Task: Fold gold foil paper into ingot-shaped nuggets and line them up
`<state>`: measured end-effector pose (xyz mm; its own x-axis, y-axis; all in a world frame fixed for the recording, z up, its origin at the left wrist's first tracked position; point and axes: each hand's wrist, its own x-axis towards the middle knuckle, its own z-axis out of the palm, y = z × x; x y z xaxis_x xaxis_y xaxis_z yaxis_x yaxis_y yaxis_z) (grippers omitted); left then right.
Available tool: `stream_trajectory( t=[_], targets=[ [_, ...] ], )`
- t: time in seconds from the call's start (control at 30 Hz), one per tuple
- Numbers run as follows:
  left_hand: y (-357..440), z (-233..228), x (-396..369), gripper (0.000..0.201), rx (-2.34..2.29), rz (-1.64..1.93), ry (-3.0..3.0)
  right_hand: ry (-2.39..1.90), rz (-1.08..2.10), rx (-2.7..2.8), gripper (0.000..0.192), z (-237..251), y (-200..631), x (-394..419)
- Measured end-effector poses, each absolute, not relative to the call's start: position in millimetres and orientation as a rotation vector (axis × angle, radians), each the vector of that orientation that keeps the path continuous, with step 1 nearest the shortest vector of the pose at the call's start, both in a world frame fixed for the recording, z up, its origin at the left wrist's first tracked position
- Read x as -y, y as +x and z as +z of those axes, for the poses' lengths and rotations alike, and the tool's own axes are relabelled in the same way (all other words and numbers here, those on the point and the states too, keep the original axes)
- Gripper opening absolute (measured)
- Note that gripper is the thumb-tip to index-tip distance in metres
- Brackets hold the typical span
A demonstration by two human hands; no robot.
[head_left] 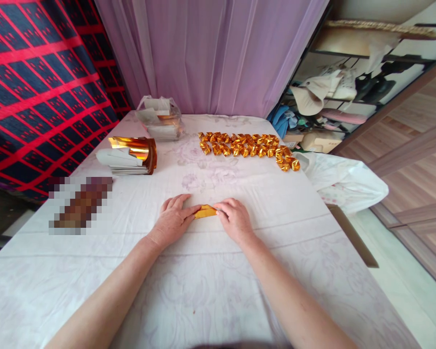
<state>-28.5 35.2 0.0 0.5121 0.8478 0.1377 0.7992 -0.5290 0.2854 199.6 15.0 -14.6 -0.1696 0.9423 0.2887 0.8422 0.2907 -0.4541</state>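
A small strip of folded gold foil paper point(205, 212) lies on the table in front of me, between my two hands. My left hand point(172, 220) rests at its left end, with a fingertip pressed on the foil and the other fingers spread on the cloth. At the right end, my right hand point(236, 219) pinches the paper between thumb and fingers. The paper's middle shows a raised fold; its ends are partly hidden under the fingertips. Farther back, several shiny folded gold foil pieces point(240, 145) sit in rows.
A stack of gold and white paper sheets point(131, 162) lies at the left, with a clear plastic bag point(160, 118) of more paper behind it. A blurred patch point(82, 203) covers something at the left edge. A white plastic bag point(349, 182) hangs beyond the table's point(210, 291) right edge.
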Motion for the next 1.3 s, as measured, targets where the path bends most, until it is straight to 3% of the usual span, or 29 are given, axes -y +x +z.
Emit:
stream_trajectory(
  t=[0.4, 0.63, 0.9, 1.3],
  targets=[
    [-28.5, -1.9, -34.9, 0.04, -1.413, 0.31, 2.6, -1.583, 0.181, 2.085, 0.023, -15.4, 198.2, -14.1],
    [-28.0, -2.7, -34.7, 0.04, -1.432, 0.32, 2.595, -1.638, 0.014, 2.246, 0.037, -10.2, 190.7, -12.2],
    [-27.0, -2.9, -34.3, 0.037, -1.47, 0.351, 2.571, -1.615, -0.17, 2.529, 0.034, 8.1, 179.6, -12.4],
    [-26.2, -2.4, -35.2, 0.037, -1.506, 0.306, 2.547, -1.525, -0.062, 2.482, 0.035, 2.0, 194.9, -10.6]
  ],
)
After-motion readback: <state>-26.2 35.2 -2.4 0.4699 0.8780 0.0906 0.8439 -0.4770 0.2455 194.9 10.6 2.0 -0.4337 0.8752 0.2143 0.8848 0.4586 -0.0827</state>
